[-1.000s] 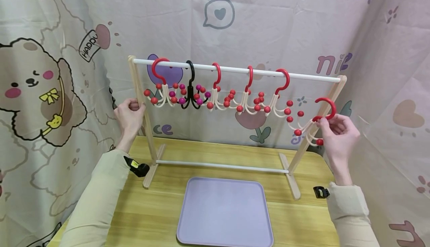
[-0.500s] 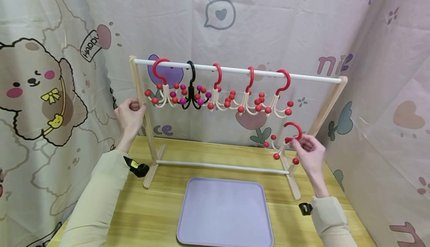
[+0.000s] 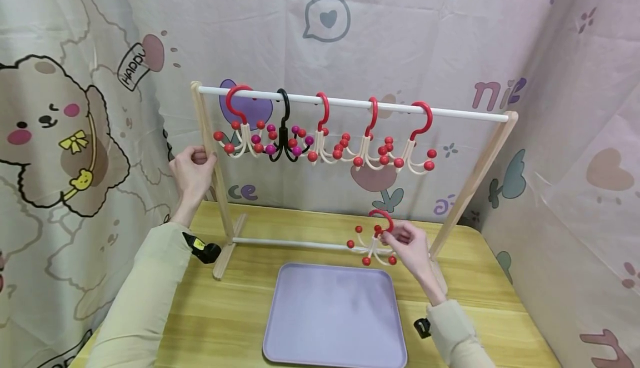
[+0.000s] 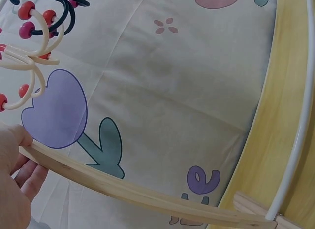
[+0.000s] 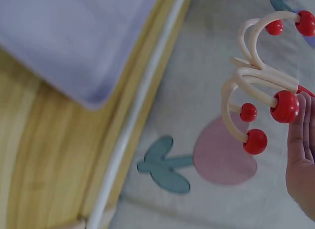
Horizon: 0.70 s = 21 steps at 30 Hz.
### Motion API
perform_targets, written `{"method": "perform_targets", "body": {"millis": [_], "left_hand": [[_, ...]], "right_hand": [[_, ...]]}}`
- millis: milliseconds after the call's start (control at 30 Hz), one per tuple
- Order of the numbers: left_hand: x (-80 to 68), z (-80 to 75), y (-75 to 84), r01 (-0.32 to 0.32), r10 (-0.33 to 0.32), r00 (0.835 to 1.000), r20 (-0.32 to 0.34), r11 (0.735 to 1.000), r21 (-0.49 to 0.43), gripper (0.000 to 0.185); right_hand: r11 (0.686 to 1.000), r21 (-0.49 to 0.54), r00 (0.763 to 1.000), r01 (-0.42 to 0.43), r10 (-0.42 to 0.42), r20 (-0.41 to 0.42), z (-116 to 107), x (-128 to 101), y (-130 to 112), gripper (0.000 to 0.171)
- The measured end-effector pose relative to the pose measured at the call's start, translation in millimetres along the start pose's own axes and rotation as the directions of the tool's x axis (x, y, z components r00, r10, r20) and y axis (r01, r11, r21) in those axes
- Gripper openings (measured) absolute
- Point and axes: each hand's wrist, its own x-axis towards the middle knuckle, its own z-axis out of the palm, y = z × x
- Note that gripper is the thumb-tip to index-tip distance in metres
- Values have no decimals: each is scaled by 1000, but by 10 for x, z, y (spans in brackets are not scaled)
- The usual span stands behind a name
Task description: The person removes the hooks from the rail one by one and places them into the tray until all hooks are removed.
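My right hand (image 3: 412, 248) pinches a claw-shaped hanger (image 3: 374, 244) just below its red hook. Cream prongs tipped with red balls (image 5: 284, 107) spread out from it, above the back right edge of a lilac tray (image 3: 335, 312). With thumb and fingers, my left hand (image 3: 192, 173) grips the wooden left post (image 4: 118, 187) of a hanging rack. From the rack's white top rail (image 3: 465, 114) hang several similar red-hooked hangers (image 3: 420, 120) and a black one (image 3: 284, 134) with magenta and red balls.
The rack's lower white bar (image 3: 300, 244) runs behind the tray. Its right post (image 3: 470, 190) stands beyond my right hand. All of it rests on a wooden table (image 3: 235, 312), with printed curtains (image 3: 325, 51) behind and on both sides.
My right hand has carried the hanger left and down, from beside the right post to above the tray's back edge. My left hand has stayed on the left post.
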Motion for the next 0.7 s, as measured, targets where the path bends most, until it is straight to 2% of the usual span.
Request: {"method": "perform_targets", "body": {"millis": [367, 700], "left_hand": [[4, -4, -7, -3, 3, 1000, 2, 1000, 2, 25], [6, 6, -6, -6, 6, 1000, 2, 1000, 16, 25]], "right_hand": [[999, 11, 981, -30, 28, 190, 484, -120, 81, 15], [999, 15, 935, -52, 43, 351, 842, -191, 129, 12]]}}
